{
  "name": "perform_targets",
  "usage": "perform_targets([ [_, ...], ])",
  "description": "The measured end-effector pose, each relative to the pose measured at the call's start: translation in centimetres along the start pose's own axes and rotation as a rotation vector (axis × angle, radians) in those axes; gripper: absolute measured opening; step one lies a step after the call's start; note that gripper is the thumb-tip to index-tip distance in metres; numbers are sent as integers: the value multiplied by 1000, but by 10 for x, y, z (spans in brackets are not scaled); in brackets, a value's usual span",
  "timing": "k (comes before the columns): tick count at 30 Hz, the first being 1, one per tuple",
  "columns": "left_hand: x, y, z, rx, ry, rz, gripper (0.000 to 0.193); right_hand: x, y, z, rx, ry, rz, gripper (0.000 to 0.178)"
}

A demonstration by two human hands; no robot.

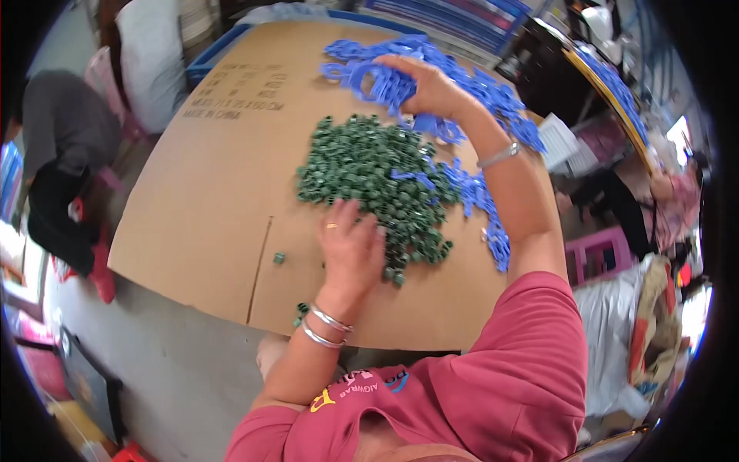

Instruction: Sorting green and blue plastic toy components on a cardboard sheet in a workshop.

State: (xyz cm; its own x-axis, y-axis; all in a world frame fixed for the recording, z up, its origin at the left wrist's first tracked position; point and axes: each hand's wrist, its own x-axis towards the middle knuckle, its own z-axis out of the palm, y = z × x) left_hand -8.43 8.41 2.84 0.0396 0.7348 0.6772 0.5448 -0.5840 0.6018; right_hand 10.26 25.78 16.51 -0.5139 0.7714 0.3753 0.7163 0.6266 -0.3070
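Observation:
A heap of small green plastic caps or rings (pixel 377 169) lies on the cardboard sheet. At its near edge is my left hand (pixel 352 246), fingers apart and somewhat blurred, their tips touching the green pieces. My right hand (pixel 431 91) reaches to the far side and curls round a bunch of blue plastic pieces (pixel 385 88) with loops; its palm side is hidden. More blue pieces (pixel 493 100) spread behind and to the right of that hand. A few blue ones (pixel 416 179) lie on top of the green heap.
The printed cardboard (pixel 192 192) forms the work surface, with a slit near its front edge. One green piece (pixel 279 258) sits apart on the left. A bent-over person (pixel 65 154) is at the left; another person (pixel 670 200) sits at the right by a pink stool (pixel 596 254).

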Motion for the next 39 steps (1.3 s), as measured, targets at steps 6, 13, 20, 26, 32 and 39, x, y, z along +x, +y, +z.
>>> perform_targets([
  [6,-2,-13,-7,99,-24,-39,17,-156,-88,-54,-54,-127,165,70],
  [13,-1,-38,10,-98,19,-79,25,-369,-159,-166,-326,135,573,69],
  [20,16,-138,-16,756,-126,149,25,-521,-214,-291,-868,438,736,69],
  [26,33,-106,-5,857,-116,209,24,-721,-148,-436,-903,674,1036,76],
  [32,31,-57,-21,940,-257,211,25,-788,-79,-390,-958,883,1186,52],
  [39,30,-40,-4,609,-73,352,19,-740,-94,-331,-1432,211,885,26],
])
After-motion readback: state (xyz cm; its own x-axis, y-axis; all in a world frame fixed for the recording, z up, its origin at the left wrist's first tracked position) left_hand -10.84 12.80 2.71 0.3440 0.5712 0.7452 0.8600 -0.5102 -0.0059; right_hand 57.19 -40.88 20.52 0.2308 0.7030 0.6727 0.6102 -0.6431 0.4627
